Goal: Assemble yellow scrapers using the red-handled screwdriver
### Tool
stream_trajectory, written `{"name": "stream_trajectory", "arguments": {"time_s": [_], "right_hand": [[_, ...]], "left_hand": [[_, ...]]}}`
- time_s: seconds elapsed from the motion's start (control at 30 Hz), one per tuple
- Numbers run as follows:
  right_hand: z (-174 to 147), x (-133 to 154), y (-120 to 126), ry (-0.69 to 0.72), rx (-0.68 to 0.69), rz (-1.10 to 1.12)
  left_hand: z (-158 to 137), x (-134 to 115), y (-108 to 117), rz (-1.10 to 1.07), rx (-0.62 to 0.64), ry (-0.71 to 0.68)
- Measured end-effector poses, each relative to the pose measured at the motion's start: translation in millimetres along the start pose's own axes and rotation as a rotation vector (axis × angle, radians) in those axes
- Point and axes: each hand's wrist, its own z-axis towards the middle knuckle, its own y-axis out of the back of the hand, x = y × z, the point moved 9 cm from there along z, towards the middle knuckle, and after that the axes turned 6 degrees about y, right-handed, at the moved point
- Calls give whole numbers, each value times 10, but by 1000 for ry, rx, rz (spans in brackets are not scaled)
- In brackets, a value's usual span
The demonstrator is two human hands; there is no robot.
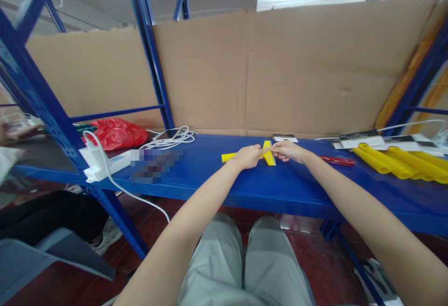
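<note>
A yellow scraper [269,156] with a T-shaped head lies on the blue shelf, its handle [228,157] pointing left and a pale blade strip along the head's right edge. My left hand [250,156] is closed over the handle, which sticks out past the wrist side; a finger reaches toward the head. From the right, my right hand [287,151] pinches at the edge of the head, with thumb and finger together. Whether a small part is between those fingertips cannot be seen. Right of this hand lies a red screwdriver [338,161].
Several yellow tubular handles [374,159] lie at the right, beside flat black-and-white packs [360,138]. At left are a white power strip [119,162], coiled white cable [177,138] and a red plastic bag [117,133]. Cardboard [297,72] stands behind. Another person sits far left.
</note>
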Motion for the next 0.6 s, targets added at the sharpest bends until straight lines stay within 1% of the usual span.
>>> {"name": "stream_trajectory", "arguments": {"time_s": [0.17, 0.47, 0.53, 0.6], "right_hand": [[15, -28, -28, -15, 34, 9], [10, -20, -51, -12, 44, -8], [18, 4, -2, 11, 17, -6], [32, 21, 157, 37, -72, -52]], "left_hand": [[5, 22, -24, -4, 10, 25], [23, 38, -30, -13, -2, 59], [23, 46, -1, -20, -27, 74], [19, 60, 44, -34, -64, 97]]}}
